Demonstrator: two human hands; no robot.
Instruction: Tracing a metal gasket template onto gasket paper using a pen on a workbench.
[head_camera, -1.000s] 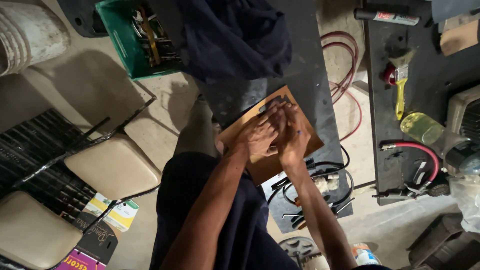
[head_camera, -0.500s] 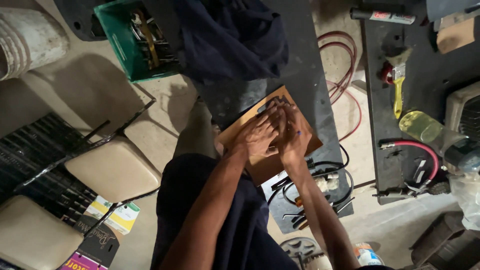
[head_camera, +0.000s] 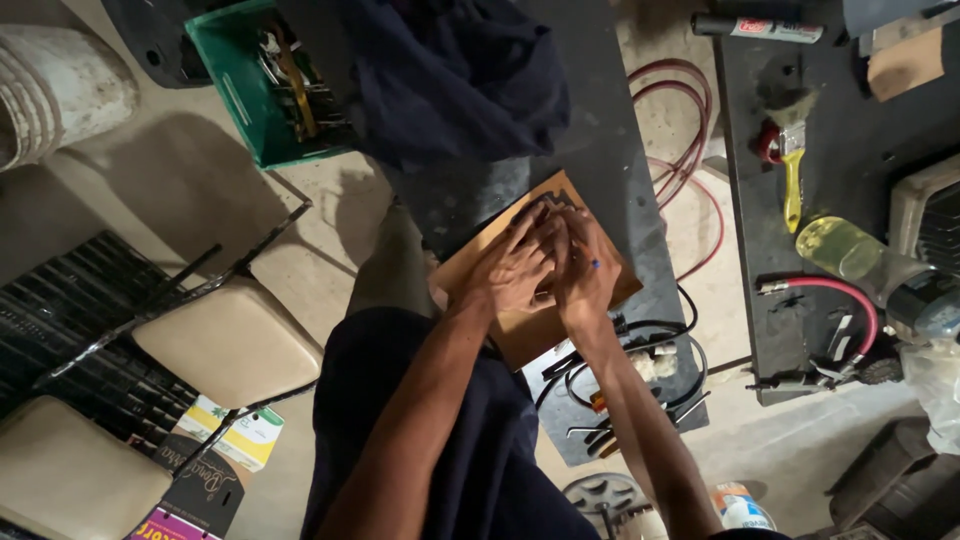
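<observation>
My left hand (head_camera: 512, 272) and my right hand (head_camera: 588, 280) are pressed close together over a brown board (head_camera: 520, 340) that lies on a dark bench top (head_camera: 600, 130). Between the fingers sits a small dark metal part (head_camera: 548, 205), its end sticking out past my fingertips at the board's far corner. Both hands are closed around it. A tiny blue spot (head_camera: 597, 264) shows at my right hand; I cannot tell what it is. Most of the part is hidden by my fingers.
A dark blue cloth (head_camera: 450, 70) lies on the bench beyond the board, beside a green crate (head_camera: 235, 95) of tools. Black cables (head_camera: 640, 360) lie near my right wrist. Red hose (head_camera: 690, 110), a yellow-handled brush (head_camera: 792, 175) and a yellow-liquid bottle (head_camera: 850, 250) are right; cushioned stools (head_camera: 225, 340) left.
</observation>
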